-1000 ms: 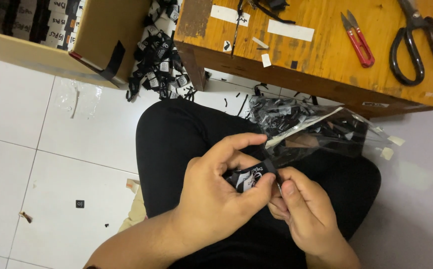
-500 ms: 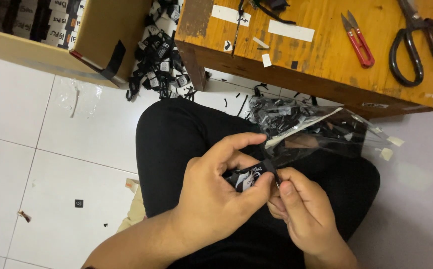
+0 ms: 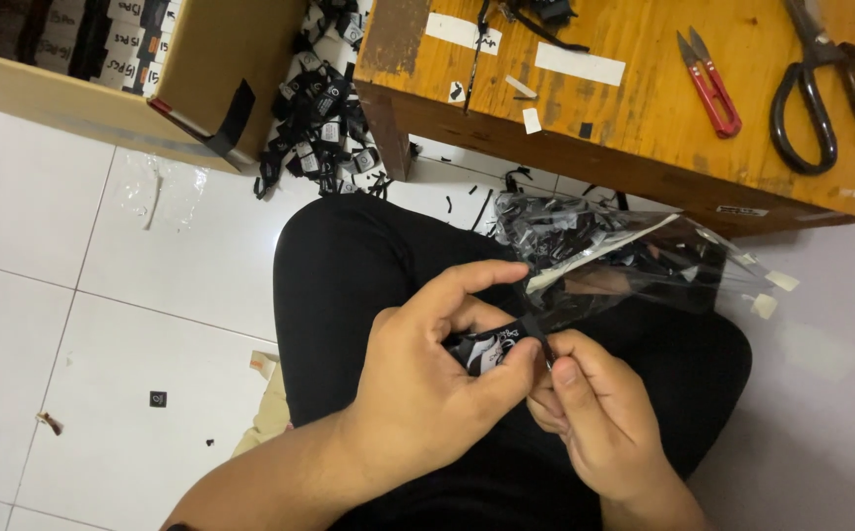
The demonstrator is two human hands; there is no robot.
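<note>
My left hand [image 3: 427,383] grips a small bundle of black-and-white fabric labels [image 3: 486,349] over my lap, thumb and forefinger curled around it. My right hand [image 3: 594,423] pinches the mouth of a clear plastic bag [image 3: 624,270] right against the bundle's end. The bag lies across my right thigh and holds several more black labels. Whether the bundle's tip sits inside the bag is hidden by my fingers.
A low wooden table [image 3: 644,108] stands ahead with red thread snips [image 3: 710,84], large black scissors [image 3: 821,93] and white paper strips [image 3: 580,64]. A cardboard box [image 3: 152,88] stands at upper left. A pile of loose labels [image 3: 324,118] lies on the white tiled floor.
Almost nothing has shifted. My right fingers have crept slightly up along the bag's edge towards the bundle; both hands stay in the same spot.
</note>
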